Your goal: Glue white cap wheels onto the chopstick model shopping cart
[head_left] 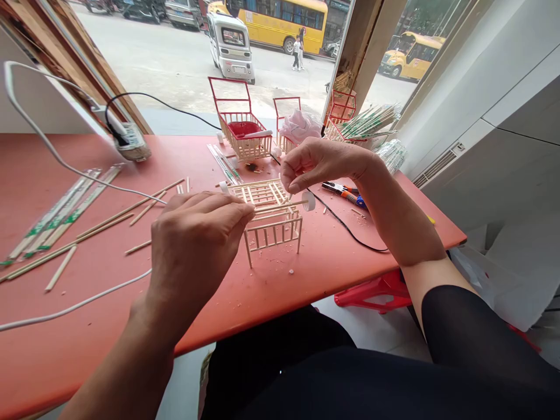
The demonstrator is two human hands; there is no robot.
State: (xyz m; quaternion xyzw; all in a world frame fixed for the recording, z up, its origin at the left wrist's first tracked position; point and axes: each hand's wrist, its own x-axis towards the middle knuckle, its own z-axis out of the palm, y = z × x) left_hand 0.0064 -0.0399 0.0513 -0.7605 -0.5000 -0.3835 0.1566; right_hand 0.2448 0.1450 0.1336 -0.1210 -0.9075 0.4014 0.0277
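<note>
A small cart-like frame of thin wooden sticks (273,233) stands on the table in front of me, with slatted sides and legs. A rod along its near top side carries a white round disc (308,201) at the right end; another white disc (224,186) shows at the far left corner. My left hand (196,239) pinches the left end of that near side, its fingertips partly hidden behind the knuckles. Just above the frame's right side, my right hand (321,163) has thumb and index finger pressed together. Whatever lies between them is too small to make out.
Behind stand a basket cart with red handle (245,137), a pink-white plastic bag (301,125) and bundled chopsticks (370,123). Pliers (339,189) and a black cable (345,227) lie right. Loose sticks (61,268), wrapped chopsticks (65,216) and a white cable (87,309) lie left.
</note>
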